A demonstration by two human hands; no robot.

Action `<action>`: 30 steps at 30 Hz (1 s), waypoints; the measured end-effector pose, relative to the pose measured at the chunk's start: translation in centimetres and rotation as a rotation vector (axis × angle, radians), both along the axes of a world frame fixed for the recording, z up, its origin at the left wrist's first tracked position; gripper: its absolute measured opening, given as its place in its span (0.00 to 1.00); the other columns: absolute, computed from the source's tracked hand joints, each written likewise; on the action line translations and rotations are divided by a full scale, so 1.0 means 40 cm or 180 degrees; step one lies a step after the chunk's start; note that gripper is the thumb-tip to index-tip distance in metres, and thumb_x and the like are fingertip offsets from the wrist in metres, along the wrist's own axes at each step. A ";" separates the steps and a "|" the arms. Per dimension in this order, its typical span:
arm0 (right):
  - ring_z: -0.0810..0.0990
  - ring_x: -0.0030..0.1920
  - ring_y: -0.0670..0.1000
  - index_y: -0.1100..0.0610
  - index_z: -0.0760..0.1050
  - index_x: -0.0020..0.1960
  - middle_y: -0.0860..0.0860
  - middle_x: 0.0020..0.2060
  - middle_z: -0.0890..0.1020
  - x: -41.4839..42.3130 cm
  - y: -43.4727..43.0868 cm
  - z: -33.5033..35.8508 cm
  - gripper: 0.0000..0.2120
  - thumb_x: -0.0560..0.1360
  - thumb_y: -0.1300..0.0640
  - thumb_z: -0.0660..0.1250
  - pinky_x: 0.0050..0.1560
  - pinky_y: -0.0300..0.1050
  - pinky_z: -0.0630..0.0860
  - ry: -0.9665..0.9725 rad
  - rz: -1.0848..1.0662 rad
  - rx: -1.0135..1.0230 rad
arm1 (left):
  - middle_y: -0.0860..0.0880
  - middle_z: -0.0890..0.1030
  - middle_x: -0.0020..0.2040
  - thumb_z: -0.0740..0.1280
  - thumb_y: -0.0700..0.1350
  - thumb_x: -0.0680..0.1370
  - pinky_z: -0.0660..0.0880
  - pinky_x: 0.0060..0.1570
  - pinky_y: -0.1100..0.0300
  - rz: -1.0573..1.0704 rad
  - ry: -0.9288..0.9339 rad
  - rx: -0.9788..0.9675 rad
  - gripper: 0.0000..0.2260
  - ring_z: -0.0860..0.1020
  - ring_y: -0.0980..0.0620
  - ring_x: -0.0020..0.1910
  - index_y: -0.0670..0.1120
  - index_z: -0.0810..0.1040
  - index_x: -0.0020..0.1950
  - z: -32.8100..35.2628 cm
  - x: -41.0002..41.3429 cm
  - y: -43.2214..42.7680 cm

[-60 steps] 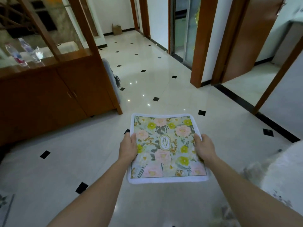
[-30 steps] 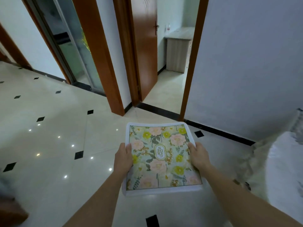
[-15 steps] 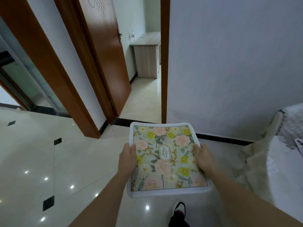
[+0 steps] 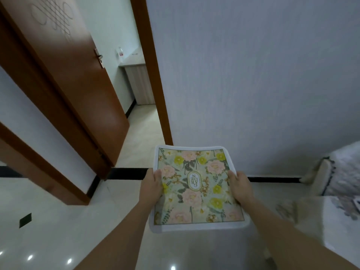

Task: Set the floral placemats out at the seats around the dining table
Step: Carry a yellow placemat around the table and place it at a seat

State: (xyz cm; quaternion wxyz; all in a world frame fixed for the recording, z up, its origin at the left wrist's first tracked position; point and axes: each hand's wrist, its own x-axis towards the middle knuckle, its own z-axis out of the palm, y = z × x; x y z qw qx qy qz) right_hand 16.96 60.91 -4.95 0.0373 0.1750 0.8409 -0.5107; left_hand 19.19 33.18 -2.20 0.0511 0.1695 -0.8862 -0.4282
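I hold a floral placemat [image 4: 196, 188] flat in front of me, above the tiled floor. It has a white border, pink and yellow flowers and an oval label in the middle. My left hand [image 4: 153, 185] grips its left edge, thumb on top. My right hand [image 4: 240, 187] grips its right edge the same way. At the right edge of the view is the corner of a table under a white patterned cloth [image 4: 339, 217].
A plain wall [image 4: 253, 75] stands straight ahead. To its left an open brown door [image 4: 78, 78] leads into a room with a pale cabinet [image 4: 139, 84]. A white fluffy cushioned seat [image 4: 339, 168] sits at the right. Glossy tiled floor [image 4: 48, 230] spreads to the left.
The view has swung to the right, from the open floor and wooden sideboard to the wall and doorway. The placemat stays held in both hands, and the table corner has come into view.
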 end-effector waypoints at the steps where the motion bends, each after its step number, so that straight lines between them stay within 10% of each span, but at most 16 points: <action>1: 0.80 0.42 0.56 0.60 0.72 0.50 0.56 0.41 0.80 -0.028 0.024 -0.001 0.16 0.81 0.46 0.56 0.43 0.52 0.78 -0.0017 -0.0068 -0.0012 | 0.46 0.75 0.40 0.55 0.50 0.84 0.69 0.34 0.58 -0.0084 -0.0003 0.0019 0.14 0.75 0.49 0.39 0.39 0.70 0.49 0.003 -0.041 0.022; 30: 0.80 0.42 0.54 0.55 0.75 0.50 0.53 0.41 0.81 -0.535 0.701 0.080 0.16 0.80 0.44 0.57 0.43 0.50 0.77 -0.0053 -0.3336 0.0394 | 0.47 0.79 0.45 0.54 0.54 0.83 0.76 0.37 0.55 -0.3290 -0.0323 0.0646 0.13 0.79 0.51 0.42 0.46 0.72 0.52 0.024 -1.167 0.965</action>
